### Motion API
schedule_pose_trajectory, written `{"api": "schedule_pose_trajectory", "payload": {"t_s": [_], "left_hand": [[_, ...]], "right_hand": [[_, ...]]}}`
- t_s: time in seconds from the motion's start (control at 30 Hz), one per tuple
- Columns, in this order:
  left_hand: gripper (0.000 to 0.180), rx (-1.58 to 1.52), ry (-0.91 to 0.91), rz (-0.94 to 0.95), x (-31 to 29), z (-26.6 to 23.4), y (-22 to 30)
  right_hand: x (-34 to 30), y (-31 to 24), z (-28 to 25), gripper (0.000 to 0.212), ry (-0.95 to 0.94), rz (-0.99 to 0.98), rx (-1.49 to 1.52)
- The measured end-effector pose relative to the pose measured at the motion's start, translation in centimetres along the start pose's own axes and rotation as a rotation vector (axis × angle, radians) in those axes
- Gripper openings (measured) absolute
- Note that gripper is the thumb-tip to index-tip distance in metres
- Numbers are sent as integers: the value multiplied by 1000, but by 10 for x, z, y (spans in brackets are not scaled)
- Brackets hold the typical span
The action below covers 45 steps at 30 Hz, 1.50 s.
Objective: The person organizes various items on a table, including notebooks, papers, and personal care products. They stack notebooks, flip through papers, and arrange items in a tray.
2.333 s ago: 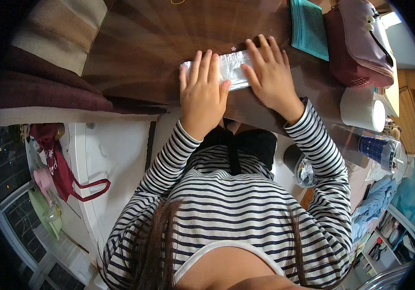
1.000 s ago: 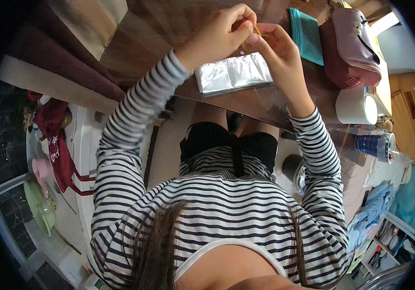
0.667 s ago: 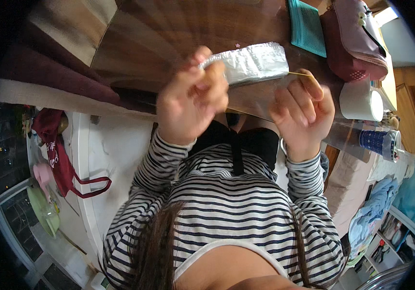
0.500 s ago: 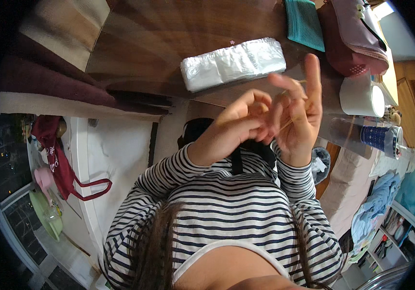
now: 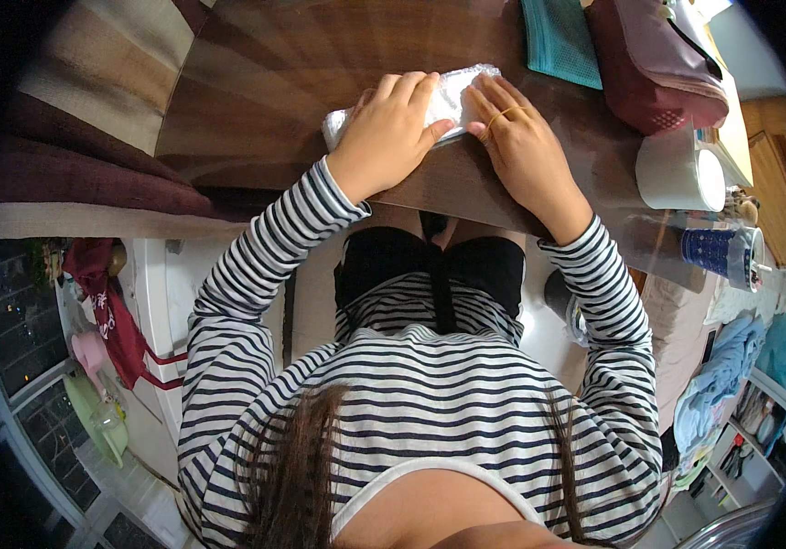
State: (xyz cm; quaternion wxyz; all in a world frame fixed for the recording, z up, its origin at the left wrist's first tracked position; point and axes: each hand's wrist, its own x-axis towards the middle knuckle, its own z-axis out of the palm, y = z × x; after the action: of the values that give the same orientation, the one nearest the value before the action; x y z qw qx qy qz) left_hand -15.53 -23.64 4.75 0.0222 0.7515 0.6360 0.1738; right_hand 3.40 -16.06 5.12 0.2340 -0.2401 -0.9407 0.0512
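Two flat hands on a shiny plastic bundle [image 5: 452,93] near the table's [image 5: 265,101] near edge

The bundle is long, narrow and silvery white, with crinkled film that catches the light. It lies on the brown table just in from the near edge, slanting so that its right end sits a little farther away. Its left tip, a middle strip and its far right corner show; the rest is hidden under the hands.

The left hand [image 5: 391,126] lies spread over the left part, fingers pointing far and thumb stretched right, gripping nothing. The right hand [image 5: 518,135] rests over the right end, also opened out, its fingers pressed near one another. A thin yellow rubber band [image 5: 506,113] loops about its fingers; how many it circles is hard to tell.

Farther right, apart from the bundle, is a teal mesh pouch [image 5: 564,44]. Beside it stands a pink and maroon bag [image 5: 658,73]. Nearer on the right are a white cylinder [image 5: 672,174] and a blue patterned cup [image 5: 715,256]. A brown and beige curtain [image 5: 91,174] hangs at the left.
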Motion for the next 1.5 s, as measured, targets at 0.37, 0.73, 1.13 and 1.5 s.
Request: {"api": "schedule_pose_trajectory", "payload": {"t_s": [0.37,0.73,1.13,1.5], "left_hand": [[57,-672,-241,-122,40,-6,-24],[42,-1081,113,-145,24,-23,13],[25,-113,629,209,34,-86,50],[21,-669,45,-56,68,-131,63]], "right_hand": [[-3,26,-4,55,241,573,1041],[36,-22,-19,63,498,582,1603],[53,-35,-29,81,579,386,1521],[54,-45,-32,44,632,282,939]]}}
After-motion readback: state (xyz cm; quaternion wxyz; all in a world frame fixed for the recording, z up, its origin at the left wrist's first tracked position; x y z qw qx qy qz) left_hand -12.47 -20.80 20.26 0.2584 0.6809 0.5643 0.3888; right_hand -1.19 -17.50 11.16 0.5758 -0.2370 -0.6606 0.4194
